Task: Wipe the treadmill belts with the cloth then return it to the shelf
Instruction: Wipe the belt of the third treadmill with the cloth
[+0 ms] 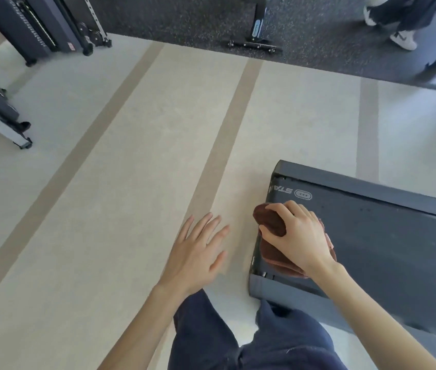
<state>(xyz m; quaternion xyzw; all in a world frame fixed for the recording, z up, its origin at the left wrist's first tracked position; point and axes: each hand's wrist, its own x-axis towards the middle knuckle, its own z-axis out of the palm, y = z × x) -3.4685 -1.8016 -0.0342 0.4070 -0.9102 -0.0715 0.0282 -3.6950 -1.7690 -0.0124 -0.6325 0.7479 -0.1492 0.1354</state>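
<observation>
Floor (105, 209): pale, with tan stripes (222, 156) running away from the grip.
Treadmill (385, 249): lies flat on the pale floor, its end right under the grip, where the right hand (297, 236) presses the brown cloth (270, 225) on it.
Dark mat (185, 22): speckled, well beyond the grip.
Machine frames (24, 28): on the floor, far left of the grip.
Stand base (254, 45): on the mat, straight beyond the grip.
White shoes (403, 38): on the mat, beyond and right.

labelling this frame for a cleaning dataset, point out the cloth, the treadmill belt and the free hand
cloth (271, 222): head view, bunched brown end at its far left
treadmill belt (387, 252): head view, bare dark surface right of the cloth
left hand (198, 252): head view, back of the hand
</observation>
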